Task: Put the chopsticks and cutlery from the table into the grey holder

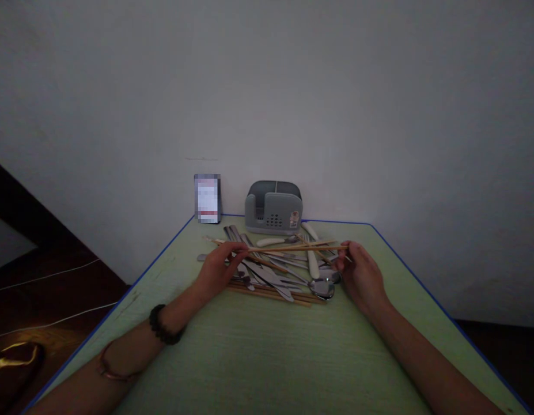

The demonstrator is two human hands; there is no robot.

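Observation:
Wooden chopsticks (292,249) stretch level between my two hands, above a heap of cutlery. My left hand (221,266) pinches their left end, and the fingertips of my right hand (359,274) close on the right end. Exactly how many sticks I hold is hard to make out. Beneath them lie metal knives (271,279), spoons (322,287), forks with pale handles (313,264) and more chopsticks (275,295), crossing one another. Behind the heap stands a grey utensil holder (284,207) with a divider, a cut-out front and a sticker.
A phone (207,199) with a lit, blurred screen leans on the wall (267,104) at the table's back left. The pale green table (267,357) has a blue edge. White cables (55,324) run across the dark floor at left.

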